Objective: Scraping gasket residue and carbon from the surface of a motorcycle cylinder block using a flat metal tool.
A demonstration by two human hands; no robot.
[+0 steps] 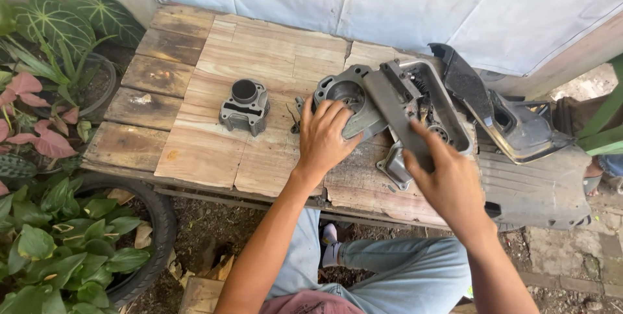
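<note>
On the worn wooden plank table [259, 74], a big grey metal engine case [389, 103] is lying near the right end, and both hands are laid on it. The left hand [324, 138] is spread flat over the round left part of the engine case, with the fingers a little apart and pressed down on the metal, not wrapped around it. The right hand [448, 181] is set on the lower right side of the engine case, with its fingers stretched out and close together, and the tips are resting on a long flat grey part of it. Nothing is being squeezed by either hand. Both arms are reached forward from the body, with the wrists bent a little down. To do this step well, it seems best that the engine case is kept still with the flat left hand, while any push from the right hand is made slowly, so the heavy piece is not slid off the table edge. A small grey metal cylinder block with a round hole [244, 106] is standing to the left of the engine case, well apart from it. A black plastic scooter cover [513, 122] is lying just to the right of the engine case. Green and pink leafy plants [45, 93] are growing far to the left of the engine case, beside the table.
</note>
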